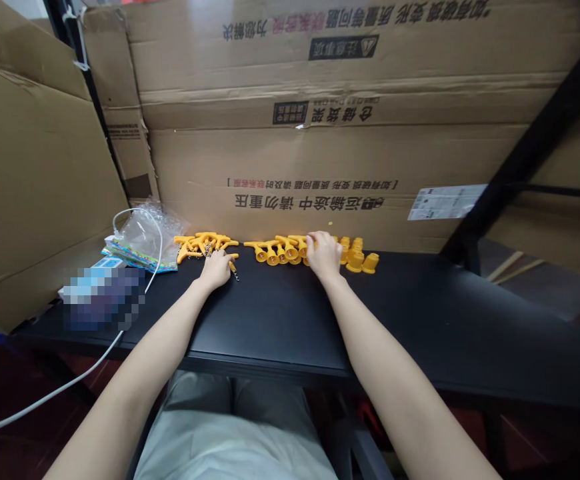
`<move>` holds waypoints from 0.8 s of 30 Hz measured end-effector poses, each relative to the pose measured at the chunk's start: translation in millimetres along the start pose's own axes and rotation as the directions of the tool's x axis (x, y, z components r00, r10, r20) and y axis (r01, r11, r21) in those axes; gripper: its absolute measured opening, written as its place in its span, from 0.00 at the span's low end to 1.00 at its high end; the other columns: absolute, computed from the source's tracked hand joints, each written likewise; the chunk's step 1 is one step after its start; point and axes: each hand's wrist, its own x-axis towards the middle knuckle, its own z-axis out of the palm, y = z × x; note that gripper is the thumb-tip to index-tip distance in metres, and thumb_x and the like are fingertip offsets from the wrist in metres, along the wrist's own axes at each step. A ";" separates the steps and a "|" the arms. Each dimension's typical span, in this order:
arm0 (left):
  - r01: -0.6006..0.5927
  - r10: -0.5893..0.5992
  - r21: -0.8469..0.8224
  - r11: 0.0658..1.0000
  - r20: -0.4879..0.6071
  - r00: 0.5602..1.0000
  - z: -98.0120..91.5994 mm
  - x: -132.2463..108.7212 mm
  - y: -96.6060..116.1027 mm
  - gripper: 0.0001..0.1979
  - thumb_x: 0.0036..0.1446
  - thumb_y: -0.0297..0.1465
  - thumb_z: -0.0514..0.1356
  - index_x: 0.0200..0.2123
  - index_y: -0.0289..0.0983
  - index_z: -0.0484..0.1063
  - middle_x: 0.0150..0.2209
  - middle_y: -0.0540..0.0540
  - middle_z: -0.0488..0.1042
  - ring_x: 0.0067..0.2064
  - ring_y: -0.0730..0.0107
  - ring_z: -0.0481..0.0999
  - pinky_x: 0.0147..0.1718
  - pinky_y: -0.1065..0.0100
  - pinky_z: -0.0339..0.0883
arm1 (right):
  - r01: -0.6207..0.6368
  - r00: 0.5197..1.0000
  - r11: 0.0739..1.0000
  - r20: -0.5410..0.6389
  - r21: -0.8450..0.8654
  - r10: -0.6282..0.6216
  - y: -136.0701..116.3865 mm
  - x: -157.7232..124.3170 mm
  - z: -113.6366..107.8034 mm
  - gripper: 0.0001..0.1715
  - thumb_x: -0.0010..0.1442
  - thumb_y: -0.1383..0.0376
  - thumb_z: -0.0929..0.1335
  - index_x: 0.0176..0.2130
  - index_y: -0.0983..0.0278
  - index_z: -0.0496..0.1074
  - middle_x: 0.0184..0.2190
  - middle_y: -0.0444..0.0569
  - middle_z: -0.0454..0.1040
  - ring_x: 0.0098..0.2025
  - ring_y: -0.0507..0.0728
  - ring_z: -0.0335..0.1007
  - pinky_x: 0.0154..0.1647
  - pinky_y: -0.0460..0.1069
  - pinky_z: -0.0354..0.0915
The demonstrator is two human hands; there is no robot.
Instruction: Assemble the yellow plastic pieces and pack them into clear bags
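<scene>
My left hand (216, 268) is at the pile of yellow handle-like pieces (205, 241), fingers closed on a yellow handle piece (233, 266) with a short metal chain dangling from its end. Other chains show among the pile. Over the right part of a row of yellow bell-shaped cups with handles (281, 254), my right hand (326, 253) curls its fingers; what they grip is hidden behind the hand. Just right of it stand several plain yellow cups (369, 263) without handles, wide rim down.
Crinkled clear plastic bags (143, 230) and colourful packets (140, 259) lie left on the black tabletop (280, 327). A white cable (95, 363) runs over the left edge. Cardboard walls (290, 153) stand behind and at left; a black post (520, 147) rises at right.
</scene>
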 end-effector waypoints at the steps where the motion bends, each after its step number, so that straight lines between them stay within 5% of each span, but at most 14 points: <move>1: -0.008 0.008 0.009 1.000 -0.006 1.000 1.4 0.2 -2.0 0.21 0.57 0.22 0.48 0.49 0.38 0.73 0.50 0.39 0.70 0.54 0.56 0.67 0.52 0.57 0.62 | -0.051 0.997 0.999 -0.049 0.013 0.052 4.1 1.4 -1.5 0.19 0.62 0.63 0.58 0.45 0.66 0.72 0.47 0.59 0.71 0.49 0.64 0.63 0.49 0.59 0.55; 6: 0.029 -0.032 0.028 0.999 0.100 0.994 8.5 -0.8 -8.0 0.27 0.53 0.21 0.51 0.56 0.44 0.67 0.61 0.40 0.59 0.63 0.50 0.55 0.58 0.47 0.52 | -0.202 0.963 0.976 -0.168 0.077 0.213 28.5 -1.1 -0.2 0.22 0.56 0.69 0.57 0.47 0.65 0.71 0.48 0.56 0.70 0.50 0.63 0.62 0.50 0.59 0.57; 10: 0.039 -0.041 0.017 0.999 0.126 0.991 6.4 -1.2 -7.7 0.24 0.58 0.24 0.47 0.54 0.46 0.68 0.54 0.38 0.65 0.58 0.50 0.61 0.52 0.45 0.57 | -0.259 0.943 0.948 -0.165 0.183 0.289 47.0 -5.4 9.0 0.23 0.55 0.70 0.56 0.45 0.65 0.71 0.47 0.56 0.70 0.50 0.61 0.63 0.52 0.58 0.58; 19: 0.057 -0.074 0.116 0.992 0.150 0.986 -5.4 -2.2 -1.0 0.17 0.60 0.28 0.48 0.50 0.44 0.69 0.46 0.38 0.68 0.51 0.53 0.69 0.48 0.52 0.61 | -0.426 0.902 0.830 0.098 0.361 0.420 69.4 -6.4 37.7 0.22 0.51 0.68 0.62 0.47 0.65 0.66 0.44 0.54 0.73 0.41 0.57 0.70 0.52 0.57 0.63; 24: 0.101 -0.101 0.008 0.995 0.104 0.989 -2.8 -1.9 -0.7 0.16 0.61 0.31 0.49 0.52 0.41 0.64 0.45 0.39 0.72 0.47 0.57 0.73 0.45 0.58 0.64 | -0.538 0.842 0.705 0.243 0.463 0.483 76.1 -3.4 47.2 0.27 0.51 0.67 0.65 0.52 0.65 0.64 0.46 0.57 0.73 0.49 0.59 0.70 0.54 0.56 0.62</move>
